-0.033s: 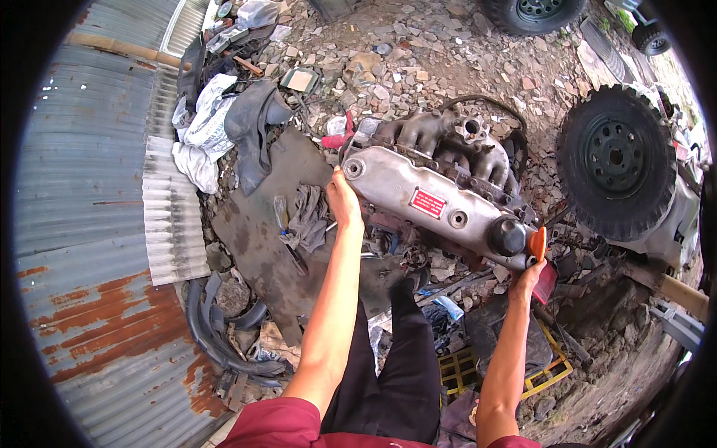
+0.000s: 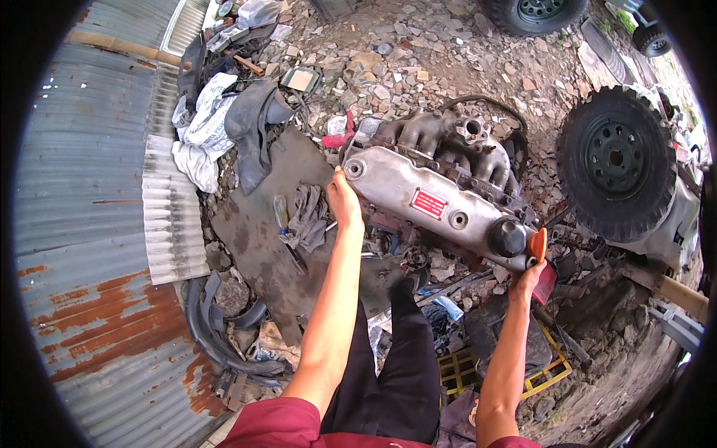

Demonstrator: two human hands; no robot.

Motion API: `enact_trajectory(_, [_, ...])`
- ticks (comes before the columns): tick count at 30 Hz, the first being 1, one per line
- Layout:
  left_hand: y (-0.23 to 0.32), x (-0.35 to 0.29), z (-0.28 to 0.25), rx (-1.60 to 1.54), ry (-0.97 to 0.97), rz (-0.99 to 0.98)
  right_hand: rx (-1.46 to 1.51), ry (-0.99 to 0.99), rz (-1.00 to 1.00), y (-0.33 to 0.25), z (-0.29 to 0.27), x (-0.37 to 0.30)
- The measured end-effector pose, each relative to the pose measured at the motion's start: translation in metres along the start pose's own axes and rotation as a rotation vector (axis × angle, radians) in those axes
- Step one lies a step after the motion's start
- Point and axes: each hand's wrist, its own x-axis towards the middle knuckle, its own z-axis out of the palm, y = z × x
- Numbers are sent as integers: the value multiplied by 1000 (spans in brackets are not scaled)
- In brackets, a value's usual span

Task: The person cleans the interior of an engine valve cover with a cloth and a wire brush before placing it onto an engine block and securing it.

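Observation:
A silver engine valve cover [image 2: 392,179] lies slanted on top of an engine, with a red label plate [image 2: 428,202] and a black oil filler cap [image 2: 507,237]. My left hand [image 2: 344,200] grips its left end, thumb at the edge and the other fingers mostly hidden. At the opposite end my right hand [image 2: 527,279] is closed round the lower right corner, just below an orange tab-like piece [image 2: 537,245]. Whether the cover is raised off the engine, I cannot tell. Behind it runs a grey cast manifold [image 2: 418,133] with curved pipes and an open round flange.
A big off-road wheel [image 2: 616,157] stands to the right. Rusty corrugated sheeting [image 2: 97,299] walls the left side. Rags [image 2: 306,216] lie on a dark flat sheet [image 2: 258,216]. A yellow crate [image 2: 549,377] sits near my right forearm. Broken stones cover the ground beyond the engine.

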Motion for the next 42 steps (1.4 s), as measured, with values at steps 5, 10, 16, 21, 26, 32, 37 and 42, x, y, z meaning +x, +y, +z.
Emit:
enact_trajectory(5, [-7,-4,0,-44,46,75,45,-17,-56,-5,7,-10])
enact_trajectory(10, [-29,17,-12,2,78,101,-102,-33,-6,-6,6,4])
enact_trajectory(16, [-25,-1,-5,-63,63,-30,-179,27,-6,-4,1,10])
enact_trajectory(21, [-24,7,-11,-82,74,-30,-161,16,-31,9,4,21])
enact_trajectory(26, [-25,13,-11,-110,8,-18,-187,49,-34,10,11,22])
enact_trajectory(32, [-15,7,-11,-75,-33,-77,-156,81,-20,8,18,17])
enact_trajectory(37, [2,-12,4,-118,-15,-117,-225,64,-54,14,-6,37])
enact_trajectory(42, [-9,-1,-6,-95,43,-84,-284,21,-38,21,2,37])
